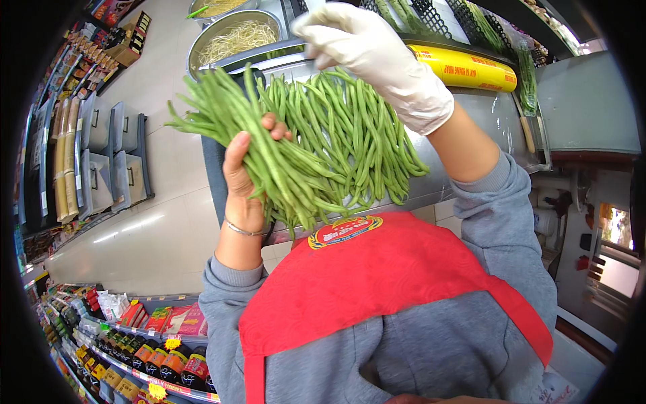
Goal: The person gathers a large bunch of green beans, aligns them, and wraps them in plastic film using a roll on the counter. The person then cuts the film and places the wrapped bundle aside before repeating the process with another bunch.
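Observation:
A thick bunch of long green beans [275, 166] fills my bare left hand [242, 161], whose thumb and fingers wrap around its middle. A bracelet circles that wrist. Behind the bunch, more green beans [363, 136] lie spread side by side on a metal worktop [439, 174]. My right hand [353, 45], in a thin white glove, is raised over the far edge of the worktop with its fingers bent. I cannot tell whether anything is between those fingertips. Nearest to it are the loose beans and a yellow roll of wrap [464, 68].
Beyond the worktop stands a metal bowl of bean sprouts [239, 40]. Black crates [429, 17] hold long vegetables at the back. A wooden-handled tool [525, 126] lies at the right. Shelves of bottled goods [166, 361] are at lower left, and plastic bins [98, 151] stand across the aisle.

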Demonstrator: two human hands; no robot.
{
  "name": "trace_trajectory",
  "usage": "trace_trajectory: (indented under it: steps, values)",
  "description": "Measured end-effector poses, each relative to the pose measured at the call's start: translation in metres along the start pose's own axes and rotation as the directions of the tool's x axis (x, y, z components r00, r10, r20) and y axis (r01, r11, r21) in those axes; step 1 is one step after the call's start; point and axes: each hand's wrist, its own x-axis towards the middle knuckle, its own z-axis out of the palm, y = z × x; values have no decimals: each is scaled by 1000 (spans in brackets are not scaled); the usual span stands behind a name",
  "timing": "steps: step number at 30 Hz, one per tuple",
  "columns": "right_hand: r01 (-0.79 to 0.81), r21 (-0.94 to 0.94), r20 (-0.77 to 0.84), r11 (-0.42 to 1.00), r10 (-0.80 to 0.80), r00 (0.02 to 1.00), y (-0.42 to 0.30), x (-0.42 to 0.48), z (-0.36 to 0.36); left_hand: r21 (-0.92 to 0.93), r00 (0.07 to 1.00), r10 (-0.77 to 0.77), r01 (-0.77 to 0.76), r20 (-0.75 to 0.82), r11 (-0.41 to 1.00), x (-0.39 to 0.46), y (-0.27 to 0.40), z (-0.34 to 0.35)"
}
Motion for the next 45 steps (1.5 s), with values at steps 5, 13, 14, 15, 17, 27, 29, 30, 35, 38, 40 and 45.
trace_trajectory:
  steps: [5, 13, 14, 15, 17, 27, 29, 30, 35, 38, 40, 45]
  values:
    - [43, -792, 262, 610, 276, 925, 49, -82, -11, -116, 992, 124, -119, 37, 986, 4, 15, 1]
    - [-99, -877, 52, 471, 296, 954, 70, -111, 45, -142, 991, 132, -127, 29, 982, 3, 17, -11]
    - [-81, -869, 48, 489, 245, 968, 74, -114, 46, -146, 991, 131, -124, 37, 982, 4, 17, -10]
    - [-68, -847, 54, 527, 212, 976, 77, -115, 48, -149, 991, 129, -121, 45, 982, 4, 17, -9]
    - [-38, -800, 63, 599, 146, 987, 78, -118, 52, -153, 991, 128, -120, 44, 981, 4, 17, -9]
    - [26, -712, 138, 702, 104, 985, 68, -123, 50, -123, 993, 115, -115, -5, 986, 5, 17, -10]
    - [-44, -743, 102, 668, 177, 979, 66, -134, 34, -121, 992, 123, -121, 3, 985, 4, 17, -11]
    - [-37, -763, 45, 645, 111, 993, 71, -141, 27, -118, 992, 127, -125, 10, 985, 5, 17, -11]
    - [-148, -816, -29, 559, 216, 976, 80, -138, -3, -124, 991, 131, -125, 35, 984, 5, 16, -10]
    - [-165, -802, -59, 574, 199, 978, 80, -115, -11, -104, 992, 128, -127, 8, 986, 6, 18, -13]
    - [-105, -841, -24, 531, 158, 987, 88, -91, -14, -110, 993, 119, -118, 5, 987, 7, 18, -15]
    - [-72, -921, 84, 383, 375, 923, 97, -51, -6, -129, 991, 130, -127, 22, 983, 6, 20, -20]
